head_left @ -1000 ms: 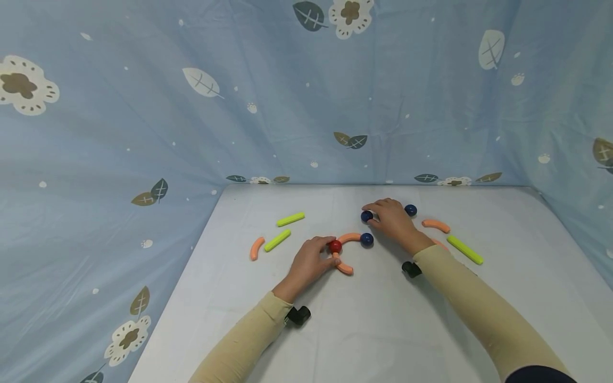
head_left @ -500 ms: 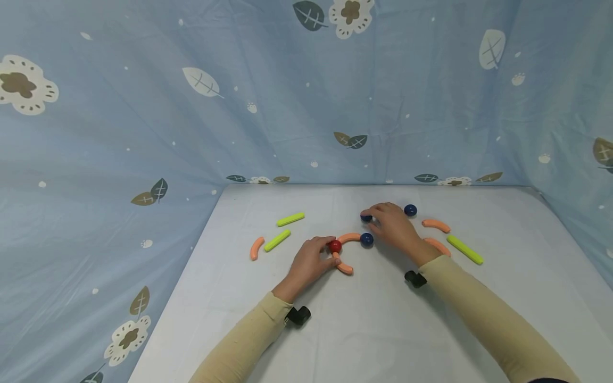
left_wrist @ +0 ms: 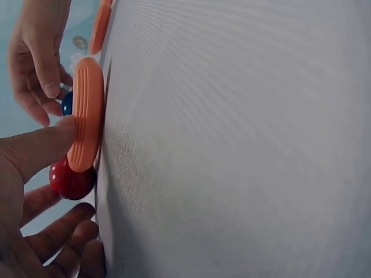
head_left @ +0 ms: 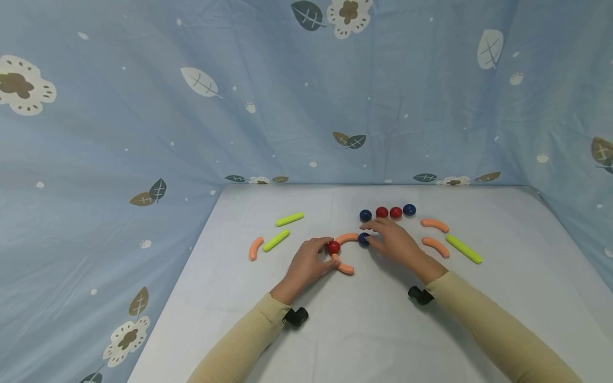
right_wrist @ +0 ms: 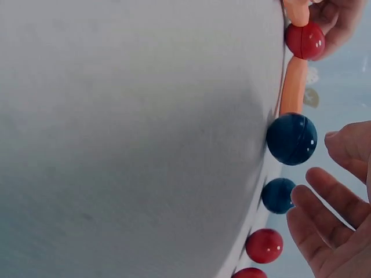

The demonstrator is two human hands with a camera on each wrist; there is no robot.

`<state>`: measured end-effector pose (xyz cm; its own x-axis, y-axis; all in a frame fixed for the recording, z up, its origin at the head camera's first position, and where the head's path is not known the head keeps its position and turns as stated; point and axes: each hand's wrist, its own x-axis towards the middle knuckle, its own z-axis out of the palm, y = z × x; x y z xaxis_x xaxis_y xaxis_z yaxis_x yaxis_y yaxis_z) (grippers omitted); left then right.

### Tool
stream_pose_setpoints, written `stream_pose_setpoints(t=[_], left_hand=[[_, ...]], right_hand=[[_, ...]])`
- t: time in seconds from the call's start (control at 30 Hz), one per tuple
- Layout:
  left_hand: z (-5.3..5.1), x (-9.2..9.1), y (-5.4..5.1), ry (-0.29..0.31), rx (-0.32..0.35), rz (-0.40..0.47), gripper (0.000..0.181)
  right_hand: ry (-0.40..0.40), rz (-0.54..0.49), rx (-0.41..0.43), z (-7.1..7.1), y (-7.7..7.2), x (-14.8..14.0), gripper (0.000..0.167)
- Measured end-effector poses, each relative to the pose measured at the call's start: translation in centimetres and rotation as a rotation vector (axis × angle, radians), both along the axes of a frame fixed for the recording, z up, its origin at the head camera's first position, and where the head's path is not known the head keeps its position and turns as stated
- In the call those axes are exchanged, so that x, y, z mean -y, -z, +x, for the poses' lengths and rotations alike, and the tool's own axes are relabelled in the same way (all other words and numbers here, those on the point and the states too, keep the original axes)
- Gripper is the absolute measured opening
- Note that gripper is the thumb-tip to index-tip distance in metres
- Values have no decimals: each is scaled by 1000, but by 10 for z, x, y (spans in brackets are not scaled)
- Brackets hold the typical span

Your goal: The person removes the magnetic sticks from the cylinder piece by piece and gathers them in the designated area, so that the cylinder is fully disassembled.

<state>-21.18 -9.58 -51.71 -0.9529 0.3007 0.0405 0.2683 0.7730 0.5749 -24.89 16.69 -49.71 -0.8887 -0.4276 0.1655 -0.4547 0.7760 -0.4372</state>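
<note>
My left hand [head_left: 306, 264] pinches a red ball [head_left: 333, 247] and the curved orange rod [left_wrist: 87, 116] joined to it, thumb on the rod. A second curved orange rod [head_left: 348, 237] runs from the red ball to a blue ball [right_wrist: 291, 139]. Close by that blue ball is my right hand [head_left: 395, 243]. In the right wrist view its thumb and fingers are spread, with a gap between them and the ball.
Behind the right hand stands a row of loose balls: a blue ball [head_left: 365, 215], two red ones [head_left: 381, 212] and another blue one [head_left: 409, 209]. Curved orange rods [head_left: 435, 248] and a straight green rod [head_left: 464, 249] lie right; green rods [head_left: 276, 240] and an orange rod [head_left: 256, 248] lie left.
My right hand has left the blue ball in the back row and come nearer, towards the joined blue ball. The red balls behind it now show. My left hand stays in place.
</note>
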Motion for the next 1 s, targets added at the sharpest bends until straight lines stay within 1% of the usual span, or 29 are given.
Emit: stream_pose_setpoints(t=[0.2, 0.33, 0.47, 0.57, 0.8, 1.0], left_hand=[[1, 0, -1, -6, 13, 22, 62], [-3, 1, -1, -9, 18, 46, 54], [-9, 2, -1, 27, 14, 78, 46], [-14, 2, -1, 62, 30, 85, 45], [-23, 3, -3, 132, 30, 41, 42], [-27, 1, -5, 155, 35, 2, 37]], right_hand=[[14, -24, 8, 4, 7, -2, 36], [20, -31, 23, 5, 11, -2, 37], [28, -28, 39, 7, 12, -1, 40], [36, -19, 51, 8, 13, 0, 42], [13, -13, 62, 7, 15, 1, 43], [-1, -20, 56, 6, 17, 2, 42]])
